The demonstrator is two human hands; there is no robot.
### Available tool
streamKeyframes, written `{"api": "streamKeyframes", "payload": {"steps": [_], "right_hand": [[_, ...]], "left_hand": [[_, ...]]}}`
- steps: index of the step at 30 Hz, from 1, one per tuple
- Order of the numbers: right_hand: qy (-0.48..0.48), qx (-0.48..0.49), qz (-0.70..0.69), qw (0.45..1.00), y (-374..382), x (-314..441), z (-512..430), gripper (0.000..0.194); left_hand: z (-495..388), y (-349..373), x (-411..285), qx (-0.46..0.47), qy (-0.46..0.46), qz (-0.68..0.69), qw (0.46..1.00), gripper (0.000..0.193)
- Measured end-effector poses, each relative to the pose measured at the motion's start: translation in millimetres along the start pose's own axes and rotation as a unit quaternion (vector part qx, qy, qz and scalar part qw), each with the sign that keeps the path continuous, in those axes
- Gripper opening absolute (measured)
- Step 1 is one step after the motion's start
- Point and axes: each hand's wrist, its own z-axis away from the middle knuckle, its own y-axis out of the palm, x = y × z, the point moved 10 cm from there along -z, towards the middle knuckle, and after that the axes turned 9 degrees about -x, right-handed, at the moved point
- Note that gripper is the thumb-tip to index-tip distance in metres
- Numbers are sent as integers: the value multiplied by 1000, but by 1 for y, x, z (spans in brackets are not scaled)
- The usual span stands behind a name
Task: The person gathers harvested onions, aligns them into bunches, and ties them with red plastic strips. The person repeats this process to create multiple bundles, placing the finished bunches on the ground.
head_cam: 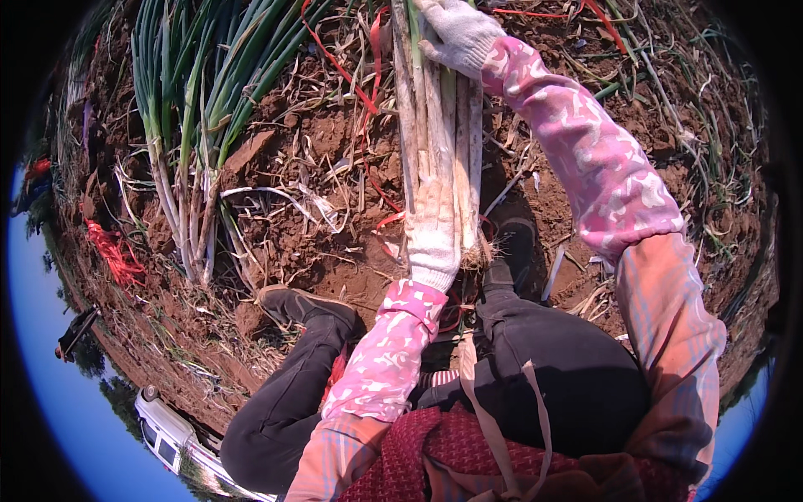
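Observation:
A bundle of long-stalked green onions lies in front of me, its roots pointing towards my boots. My left hand, in a white knit glove, rests flat on the lower pale stalks with its fingers stretched along them. Higher up, my right hand in a matching glove touches the stalks, thumb towards the left. The top edge cuts off its fingertips and the bundle's upper part, so its grip is unclear. Red plastic ribbon runs along the bundle's left side and shows near its root end.
Another clump of green onions is at the left, leaves away from me. A tangle of red ribbon lies beyond it. Dry leaves litter the brown soil. My boot is close to the roots. A white vehicle stands far left.

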Motion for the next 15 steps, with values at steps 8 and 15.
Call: {"api": "streamKeyframes", "payload": {"steps": [8,15], "right_hand": [[19,-83,58,995,0,4,0,20],[-35,46,126,990,4,32,-10,29]], "left_hand": [[-2,5,0,53,-55,12,997,90],[5,16,7,57,-9,-57,997,85]]}}
